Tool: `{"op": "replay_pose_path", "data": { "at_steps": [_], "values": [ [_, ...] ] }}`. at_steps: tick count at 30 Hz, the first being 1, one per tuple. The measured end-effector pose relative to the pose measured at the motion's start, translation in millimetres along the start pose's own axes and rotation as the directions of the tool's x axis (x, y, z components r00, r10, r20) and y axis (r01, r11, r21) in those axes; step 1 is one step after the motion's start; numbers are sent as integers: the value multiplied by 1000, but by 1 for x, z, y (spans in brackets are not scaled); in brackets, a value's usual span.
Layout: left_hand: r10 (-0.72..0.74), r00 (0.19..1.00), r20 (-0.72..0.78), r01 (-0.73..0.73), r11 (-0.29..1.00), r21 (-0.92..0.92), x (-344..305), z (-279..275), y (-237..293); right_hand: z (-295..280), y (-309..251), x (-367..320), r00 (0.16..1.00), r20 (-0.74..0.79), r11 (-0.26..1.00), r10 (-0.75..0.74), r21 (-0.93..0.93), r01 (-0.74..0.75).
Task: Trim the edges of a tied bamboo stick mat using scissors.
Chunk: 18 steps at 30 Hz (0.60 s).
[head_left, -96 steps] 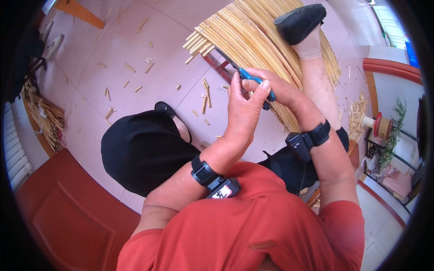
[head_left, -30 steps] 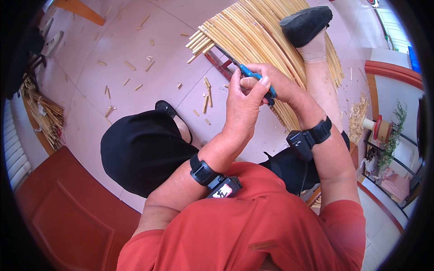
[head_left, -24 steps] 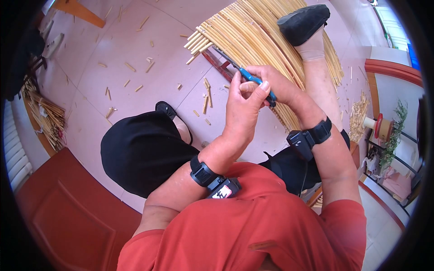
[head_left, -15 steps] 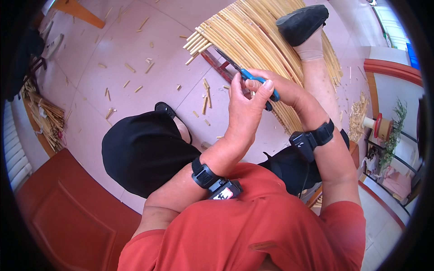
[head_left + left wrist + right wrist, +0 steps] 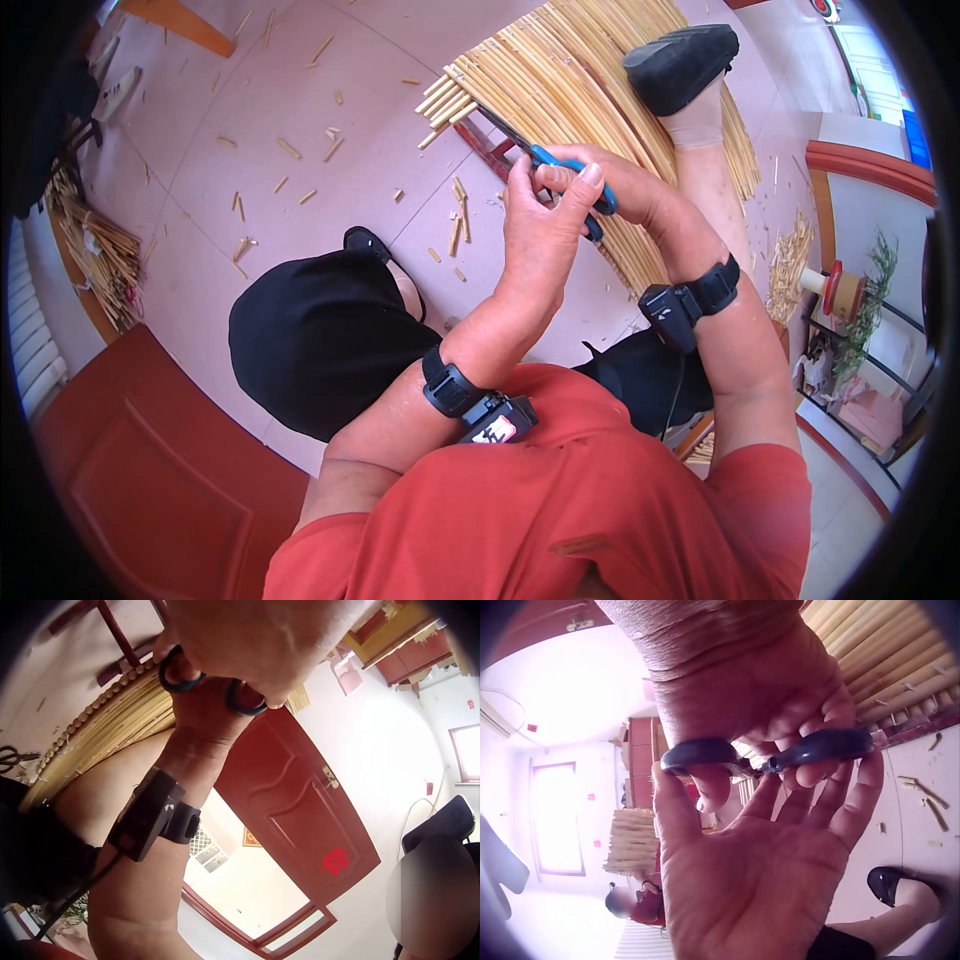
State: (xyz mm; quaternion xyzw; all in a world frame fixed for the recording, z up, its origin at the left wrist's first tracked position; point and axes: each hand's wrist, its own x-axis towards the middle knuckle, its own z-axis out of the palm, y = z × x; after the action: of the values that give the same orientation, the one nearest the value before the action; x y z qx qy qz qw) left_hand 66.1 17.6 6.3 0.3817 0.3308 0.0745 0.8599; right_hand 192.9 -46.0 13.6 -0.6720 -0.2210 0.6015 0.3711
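Both hands are on one pair of blue-handled scissors [image 5: 605, 200]. My right hand [image 5: 625, 190] has its thumb and fingers through the handle loops [image 5: 832, 745]. My left hand [image 5: 754, 881] squeezes those loops from outside, thumb on one and fingers on the other. The blades [image 5: 495, 125] are at the near edge of a mat of bound reeds [image 5: 560, 80], by the protruding reed ends [image 5: 450, 105]. In the head view the left hand [image 5: 540, 225] covers part of the handles. White stitches run along the mat's edge in the right wrist view.
A foot in a black shoe [image 5: 680, 70] is on the mat. A red wooden frame [image 5: 485, 150] shows beneath its edge. Cut reed pieces [image 5: 460, 215] litter the tiled floor. A reed bundle [image 5: 100, 255] lies far left, a twine spool [image 5: 848, 290] at right.
The scissor handles drew closer together about a second ago, then spread apart again. The hands stay at the same edge of the mat; the head view has shifted slightly.
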Motion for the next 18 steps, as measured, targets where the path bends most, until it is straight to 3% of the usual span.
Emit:
{"op": "replay_pose_path", "data": {
  "at_steps": [3, 6, 9, 11, 16, 18],
  "values": [
    [15, 997, -71, -14, 1000, 12, -1, 1, -2, 1, 4, -2, 999, -1, 998, -39, 52, 39],
    [0, 1000, -6, 0, 998, -60, -4, -1, 2, 5, 6, -1, 992, -99, 994, -78, -85, 69],
    [-16, 996, 90, 27, 991, -129, -5, -4, 2, 11, 0, -9, 993, -121, 999, -10, -54, 4],
    [1, 989, 149, 22, 989, -147, -5, -7, -1, 11, 0, -11, 990, -130, 992, -49, -119, 34],
    [-13, 998, 66, 20, 994, -107, -14, 0, -9, 8, 10, -11, 983, -130, 968, -131, -232, 98],
    [-35, 999, 9, 36, 997, -70, -16, 4, -15, 7, 9, -16, 996, -90, 984, 23, -176, -38]
  ]
}}
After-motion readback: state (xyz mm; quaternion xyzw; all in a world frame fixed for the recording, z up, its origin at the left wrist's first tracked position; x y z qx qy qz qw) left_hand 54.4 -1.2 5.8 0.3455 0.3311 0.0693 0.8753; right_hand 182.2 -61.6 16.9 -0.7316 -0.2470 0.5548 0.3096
